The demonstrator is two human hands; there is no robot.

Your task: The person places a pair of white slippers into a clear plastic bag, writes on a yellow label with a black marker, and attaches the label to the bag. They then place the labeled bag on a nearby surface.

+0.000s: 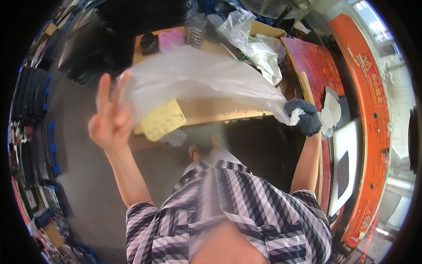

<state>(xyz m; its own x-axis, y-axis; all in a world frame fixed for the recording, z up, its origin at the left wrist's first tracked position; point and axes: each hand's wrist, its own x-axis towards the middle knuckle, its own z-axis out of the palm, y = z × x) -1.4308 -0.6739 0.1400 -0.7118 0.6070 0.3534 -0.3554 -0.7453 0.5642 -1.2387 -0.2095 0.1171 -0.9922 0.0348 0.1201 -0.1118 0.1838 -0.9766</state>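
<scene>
A translucent white plastic bag (193, 72) stretches in the air above the wooden table, between my two hands. My right hand (303, 116), in a dark grey knitted glove, is closed on the bag's gathered right end. My bare left hand (112, 119) is raised at the bag's left edge, its fingers apart and slightly blurred; whether they touch the film is unclear. A yellow sheet (163, 121) with small dark marks lies at the table's near left corner, partly under the bag.
The wooden table (228, 110) carries a pink piece (172, 39), a dark object (149, 43) and crumpled plastic (263, 57). A red board (314, 61) and an orange machine beam (365, 123) stand at right. Black stacks (30, 94) line the left; a fan (263, 6) is behind.
</scene>
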